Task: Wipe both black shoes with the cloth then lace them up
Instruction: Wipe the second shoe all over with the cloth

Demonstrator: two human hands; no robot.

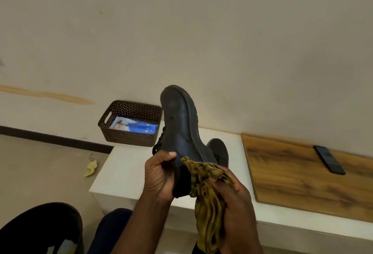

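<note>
Low white worktop (pixel 125 173) against a pale wall, shoe cleaning shown.
One black lace-up shoe (pixel 179 132) is gripped aloft by the left hand (pixel 159 175); a crumpled yellow-black patterned cloth (pixel 205 189) is clutched by the right hand (pixel 232 197); the second black shoe (pixel 219 151) is seen behind.

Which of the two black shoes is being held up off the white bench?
The nearer shoe, gripped at its heel by the left hand, toe up. The other shoe sits behind it.
</note>
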